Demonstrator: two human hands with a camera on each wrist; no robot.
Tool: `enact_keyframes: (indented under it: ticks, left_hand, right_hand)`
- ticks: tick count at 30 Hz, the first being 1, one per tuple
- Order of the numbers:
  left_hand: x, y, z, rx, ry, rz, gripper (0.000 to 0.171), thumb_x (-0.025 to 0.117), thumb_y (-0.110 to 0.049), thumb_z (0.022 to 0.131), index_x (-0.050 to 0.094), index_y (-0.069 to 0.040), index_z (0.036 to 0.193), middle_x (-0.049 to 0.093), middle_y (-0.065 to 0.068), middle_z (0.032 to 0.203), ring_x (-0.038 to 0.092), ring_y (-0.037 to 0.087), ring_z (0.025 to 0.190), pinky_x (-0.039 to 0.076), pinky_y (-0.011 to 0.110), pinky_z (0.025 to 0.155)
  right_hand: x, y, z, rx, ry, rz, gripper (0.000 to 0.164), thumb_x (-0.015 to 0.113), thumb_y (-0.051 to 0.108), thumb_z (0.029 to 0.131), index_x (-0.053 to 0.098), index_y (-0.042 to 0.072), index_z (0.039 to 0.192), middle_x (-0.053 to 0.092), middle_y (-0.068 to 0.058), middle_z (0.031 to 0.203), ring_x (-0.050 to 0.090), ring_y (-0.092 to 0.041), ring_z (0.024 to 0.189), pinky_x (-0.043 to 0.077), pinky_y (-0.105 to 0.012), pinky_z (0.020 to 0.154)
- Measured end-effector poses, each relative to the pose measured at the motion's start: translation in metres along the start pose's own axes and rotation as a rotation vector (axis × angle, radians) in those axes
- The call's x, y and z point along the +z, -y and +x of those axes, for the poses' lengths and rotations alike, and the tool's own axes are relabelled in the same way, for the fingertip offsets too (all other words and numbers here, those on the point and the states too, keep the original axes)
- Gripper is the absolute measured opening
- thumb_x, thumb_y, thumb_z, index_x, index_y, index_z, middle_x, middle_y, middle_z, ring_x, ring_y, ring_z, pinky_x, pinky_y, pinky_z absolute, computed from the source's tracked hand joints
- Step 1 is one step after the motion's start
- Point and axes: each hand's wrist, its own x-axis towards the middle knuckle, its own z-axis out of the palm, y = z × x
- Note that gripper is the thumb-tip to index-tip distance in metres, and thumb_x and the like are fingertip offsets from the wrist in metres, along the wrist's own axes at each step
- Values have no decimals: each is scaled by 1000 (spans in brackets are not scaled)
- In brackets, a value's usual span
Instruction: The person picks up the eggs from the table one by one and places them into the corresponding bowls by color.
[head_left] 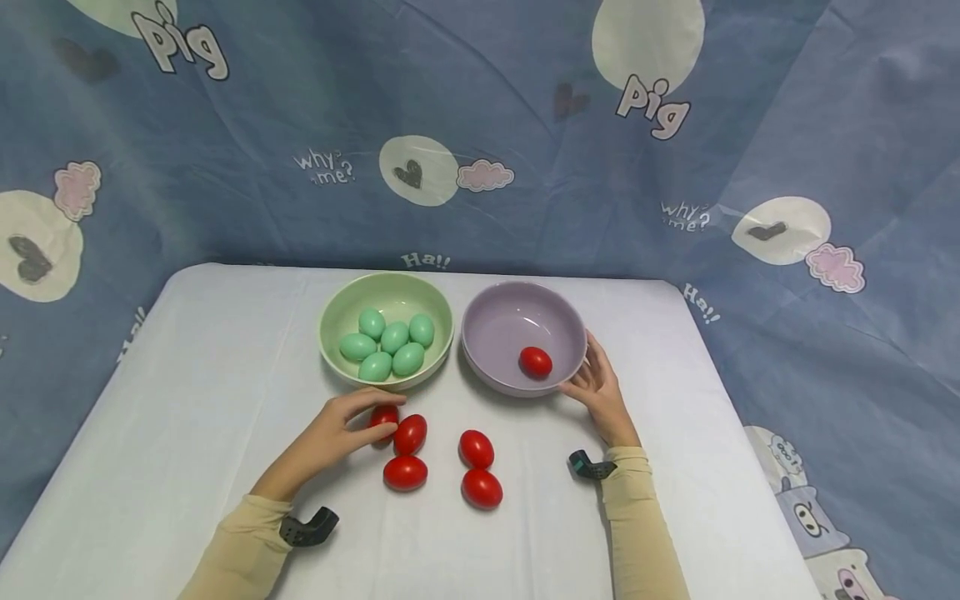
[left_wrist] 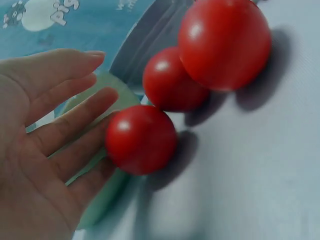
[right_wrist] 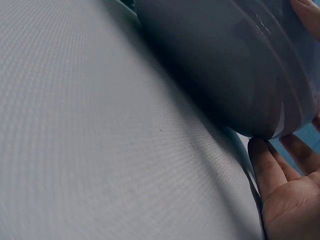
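Note:
My left hand (head_left: 336, 429) reaches over a red egg (head_left: 384, 414) in front of the green bowl (head_left: 327, 350), its thumb and fingers spread around the egg. In the left wrist view, the fingertips (left_wrist: 107, 100) are loosely extended beside the nearest red egg (left_wrist: 141, 140). Two more red eggs, one (head_left: 410, 435) just right of it and another (head_left: 405, 473) below, lie close by. At the far side, my right hand (head_left: 603, 396) holds the right wall of the purple bowl (head_left: 480, 367), thumb and fingers placed around its side. Inside that bowl lies one red egg (head_left: 536, 362).
Several pale green eggs (head_left: 394, 337) sit in the green bowl, left of the purple one. Two red eggs, an upper (head_left: 476, 449) and a lower (head_left: 482, 489), lie mid-table on the white cloth (head_left: 540, 533). Behind the table hangs a blue printed curtain (head_left: 525, 225).

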Motion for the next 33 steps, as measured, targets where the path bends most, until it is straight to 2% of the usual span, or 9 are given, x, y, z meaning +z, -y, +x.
enact_keyframes:
  ticks: [3,6,8,13,15,23,33]
  left_hand:
    - [2,8,-4,19,-30,-27,40,80,-12,91,71,-14,129,71,4,129,57,-7,121,42,9,109]
    - [4,14,-5,27,-52,-49,40,80,-9,89,71,-10,128,71,8,130,56,-8,121,40,5,107]
    - [6,16,-6,4,-56,-53,42,81,-10,89,71,-10,129,70,7,130,56,-7,121,41,5,107]
    - [7,19,-9,-101,-51,-52,47,84,-20,87,70,-14,131,69,1,131,57,-5,120,44,9,105]
    - [8,21,-10,-115,-50,-65,48,84,-22,87,70,-14,132,68,2,131,57,-2,121,45,9,105]
    - [9,23,-13,-97,-67,-120,43,86,-18,86,73,-8,126,69,4,128,55,-11,119,43,4,104]
    - [5,18,-12,-100,-76,-102,39,86,-16,86,74,-8,122,71,5,128,57,-10,118,46,6,103]
  right_hand:
    - [-1,0,0,-4,5,2,106,81,-3,83,24,30,165,23,0,173,26,-32,159,43,-20,116]
    - [-1,0,1,-10,6,7,105,81,-4,83,23,29,165,22,-2,173,26,-34,159,43,-21,116]
    - [-1,0,1,-5,3,11,106,81,-4,82,24,29,165,23,-2,173,26,-34,159,43,-21,116]
    - [0,0,0,10,0,-3,106,81,-2,83,23,31,165,22,0,173,26,-32,159,43,-21,117]
    - [0,0,0,7,0,-5,106,81,-2,83,23,30,165,22,0,173,26,-31,159,43,-21,117]
    - [1,1,0,1,4,14,107,82,-3,82,23,29,165,22,-1,173,26,-32,159,43,-20,116]
    - [1,0,0,13,-6,18,107,82,-1,82,23,30,165,22,1,173,25,-29,160,42,-19,117]
